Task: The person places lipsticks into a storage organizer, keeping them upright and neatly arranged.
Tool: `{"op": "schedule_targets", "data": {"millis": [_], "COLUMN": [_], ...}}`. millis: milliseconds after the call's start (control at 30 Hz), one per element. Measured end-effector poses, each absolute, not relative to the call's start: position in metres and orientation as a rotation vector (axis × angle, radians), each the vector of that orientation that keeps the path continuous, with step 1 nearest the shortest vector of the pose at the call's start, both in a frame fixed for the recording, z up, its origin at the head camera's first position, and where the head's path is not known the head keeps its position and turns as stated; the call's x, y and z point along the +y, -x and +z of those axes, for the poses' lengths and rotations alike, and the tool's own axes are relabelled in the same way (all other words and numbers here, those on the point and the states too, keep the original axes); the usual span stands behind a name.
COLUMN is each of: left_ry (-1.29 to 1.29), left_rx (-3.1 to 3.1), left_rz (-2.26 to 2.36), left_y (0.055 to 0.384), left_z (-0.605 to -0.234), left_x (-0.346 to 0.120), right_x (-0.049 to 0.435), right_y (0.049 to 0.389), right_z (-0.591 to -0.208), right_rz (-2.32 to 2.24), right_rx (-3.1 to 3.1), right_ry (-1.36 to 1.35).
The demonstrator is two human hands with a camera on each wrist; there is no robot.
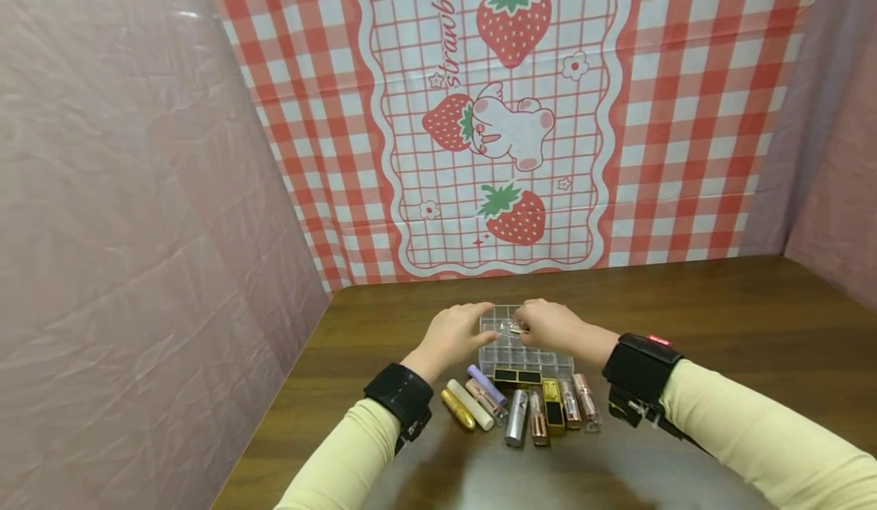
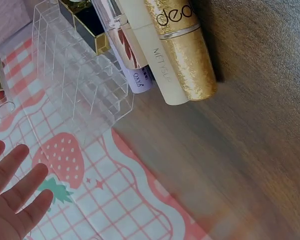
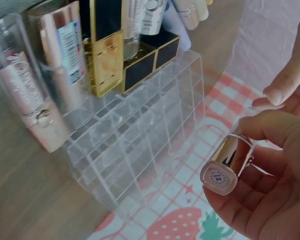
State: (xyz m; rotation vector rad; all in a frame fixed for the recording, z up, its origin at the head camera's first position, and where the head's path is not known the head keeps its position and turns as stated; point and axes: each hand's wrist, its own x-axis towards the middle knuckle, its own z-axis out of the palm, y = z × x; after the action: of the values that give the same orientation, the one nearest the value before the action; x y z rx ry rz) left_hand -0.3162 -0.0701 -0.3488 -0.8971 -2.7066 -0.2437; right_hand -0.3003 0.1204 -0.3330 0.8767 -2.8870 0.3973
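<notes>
My right hand [image 1: 551, 323] pinches a lipstick tube [image 3: 227, 165] with a shiny metallic body and a round label on its end, over the clear organizer. Opposite it, my left hand [image 1: 448, 336] is raised at the organizer's left side; its spread fingers [image 2: 22, 192] hold nothing in the left wrist view. Between and below the hands stands the clear plastic lipstick organizer [image 3: 140, 145], divided into small square compartments. In front of it lie a gold tube [image 1: 457, 409], a cream tube [image 1: 470, 405], a purple tube [image 1: 488, 385] and a silver tube [image 1: 517, 419].
A black-and-gold lipstick [image 1: 517, 377] lies crosswise along the organizer's front edge, another black-and-gold one [image 1: 553, 403] points toward me. Several rose-gold lipsticks [image 1: 586, 402] lie around them on the brown wooden table [image 1: 685, 320]. A red-checked strawberry cloth [image 1: 514, 152] hangs behind.
</notes>
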Motion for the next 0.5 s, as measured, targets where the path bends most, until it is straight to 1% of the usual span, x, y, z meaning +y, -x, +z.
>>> {"op": "schedule_targets", "data": {"millis": [500], "left_ry": [0.946], "left_rx": [-2.639], "left_rz": [-0.161], "left_y": [0.319], "left_z": [-0.352], "left_x": [-0.075], "right_x": [0.107], "right_y": [0.305], "right_z": [-0.333], "right_rz": [0.446], "right_rx": [-2.836], "right_ry": [-0.962]}}
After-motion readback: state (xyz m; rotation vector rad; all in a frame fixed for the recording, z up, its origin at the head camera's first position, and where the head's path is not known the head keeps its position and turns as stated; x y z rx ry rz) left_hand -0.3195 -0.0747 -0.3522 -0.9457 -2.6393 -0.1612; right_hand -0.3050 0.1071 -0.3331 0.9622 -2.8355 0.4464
